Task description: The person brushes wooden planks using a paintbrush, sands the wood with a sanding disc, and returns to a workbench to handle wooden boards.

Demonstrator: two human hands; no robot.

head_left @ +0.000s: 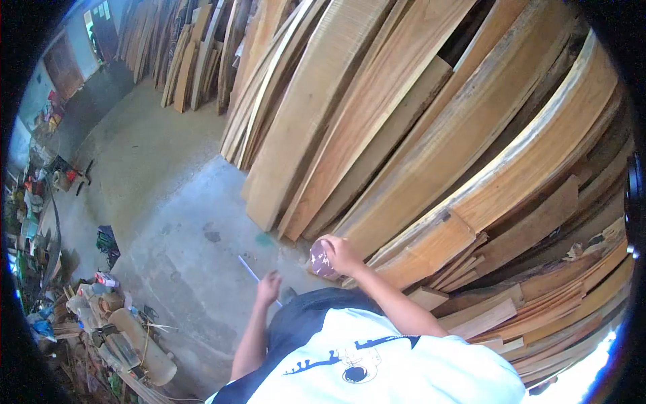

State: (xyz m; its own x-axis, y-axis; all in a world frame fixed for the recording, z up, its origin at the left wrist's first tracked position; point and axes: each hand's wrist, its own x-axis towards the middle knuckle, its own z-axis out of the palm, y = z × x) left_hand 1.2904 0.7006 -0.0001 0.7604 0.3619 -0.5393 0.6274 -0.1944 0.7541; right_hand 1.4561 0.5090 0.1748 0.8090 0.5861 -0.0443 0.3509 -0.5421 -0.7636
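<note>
My left hand [269, 287], held low in front of my body, is closed around a thin pale-blue stick [248, 266]. The stick slants up and to the left out of my fingers, over the concrete floor. In my right hand [342, 256] is a rounded maroon object with white patches [322, 260]; its exact kind I cannot make out. My fingers grip its upper right side and hide part of it. Just beyond that hand stand the lower ends of wide wooden planks [404, 168].
More boards [195, 67] lean along the far wall. Shorter wood pieces [494, 316] are stacked on my right. At lower left lies clutter with a beige cylinder [145, 347]. A dark crumpled item [108, 246] rests on the concrete floor [182, 229].
</note>
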